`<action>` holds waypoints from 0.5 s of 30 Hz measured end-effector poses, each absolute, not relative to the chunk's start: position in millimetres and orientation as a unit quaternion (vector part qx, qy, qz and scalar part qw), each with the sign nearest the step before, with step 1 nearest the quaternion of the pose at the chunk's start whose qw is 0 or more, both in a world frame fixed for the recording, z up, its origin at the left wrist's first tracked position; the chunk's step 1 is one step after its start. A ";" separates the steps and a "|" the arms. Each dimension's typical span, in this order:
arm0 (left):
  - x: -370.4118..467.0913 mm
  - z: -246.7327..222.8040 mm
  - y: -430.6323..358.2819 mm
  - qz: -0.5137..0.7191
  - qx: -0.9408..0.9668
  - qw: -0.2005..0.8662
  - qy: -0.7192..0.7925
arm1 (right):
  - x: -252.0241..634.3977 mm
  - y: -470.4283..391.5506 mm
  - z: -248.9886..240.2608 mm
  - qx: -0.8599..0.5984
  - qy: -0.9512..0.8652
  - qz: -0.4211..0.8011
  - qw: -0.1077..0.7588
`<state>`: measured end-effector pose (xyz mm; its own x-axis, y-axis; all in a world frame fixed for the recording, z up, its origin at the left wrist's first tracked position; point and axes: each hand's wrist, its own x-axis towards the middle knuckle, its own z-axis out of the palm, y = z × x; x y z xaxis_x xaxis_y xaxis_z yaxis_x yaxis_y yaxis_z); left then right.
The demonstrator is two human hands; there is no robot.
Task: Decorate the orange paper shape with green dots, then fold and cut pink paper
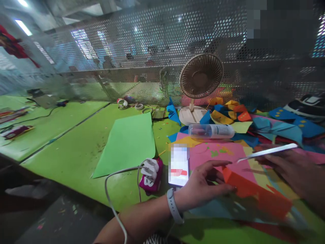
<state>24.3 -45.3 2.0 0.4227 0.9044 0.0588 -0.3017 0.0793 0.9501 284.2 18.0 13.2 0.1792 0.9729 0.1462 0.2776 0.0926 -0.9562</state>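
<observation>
My left hand [205,179] pinches the near corner of a folded piece of orange paper [256,193] between thumb and fingers. The paper stands raised over the sheets on the table, its far end blurred. My right hand [284,166] is closed on a slim silvery tool [271,152] with a thin pointed tip. That tip sits just above the orange paper, apart from it. Beneath lies a pink sheet [228,156] with small green and orange scraps on it. A lit phone [179,169] lies beside my left wrist.
A purple power strip [158,176] with white plugs and a trailing cable is left of the phone. A green sheet [129,142] lies farther left. Behind are a clear bottle [210,131], a desk fan [201,76], coloured paper pieces [223,117] and a perforated metal screen [142,57].
</observation>
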 end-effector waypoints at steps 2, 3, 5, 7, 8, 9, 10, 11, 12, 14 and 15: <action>24.1 1.9 -45.8 0.450 0.508 0.680 0.277 | 276.0 18.8 9.5 -0.547 -0.475 0.457 0.516; 24.2 2.0 -46.2 0.451 0.506 0.684 0.269 | 272.0 18.7 6.4 -0.531 -0.441 0.506 0.518; 24.7 2.8 -47.5 0.450 0.500 0.694 0.255 | 262.6 17.0 -0.2 -0.514 -0.387 0.566 0.514; 25.3 5.1 -49.6 0.445 0.492 0.709 0.241 | 249.9 13.0 -4.4 -0.517 -0.381 0.590 0.490; 25.5 6.8 -50.8 0.442 0.488 0.716 0.235 | 242.6 10.4 -5.1 -0.519 -0.391 0.594 0.474; 25.6 8.8 -52.0 0.439 0.485 0.721 0.230 | 234.9 7.9 -5.1 -0.520 -0.408 0.594 0.458; 25.6 10.6 -53.1 0.436 0.484 0.723 0.229 | 227.2 5.6 -4.4 -0.520 -0.427 0.592 0.443; 25.6 12.1 -54.0 0.432 0.485 0.724 0.231 | 219.8 3.7 -3.3 -0.518 -0.449 0.586 0.433; 25.6 13.0 -54.7 0.426 0.489 0.724 0.236 | 213.1 2.6 -2.2 -0.516 -0.469 0.574 0.429; 25.8 12.5 -55.4 0.417 0.496 0.724 0.237 | 202.8 2.1 -1.2 -0.512 -0.516 0.538 0.428; 26.0 11.2 -55.4 0.416 0.499 0.724 0.232 | 199.4 2.5 -1.6 -0.509 -0.543 0.519 0.420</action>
<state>26.0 -55.4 11.2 0.5464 0.8338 0.0788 -0.3693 0.1555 0.9162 199.4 2.5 -1.6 -0.1283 0.9892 -0.0711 0.1174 -0.0561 -0.9915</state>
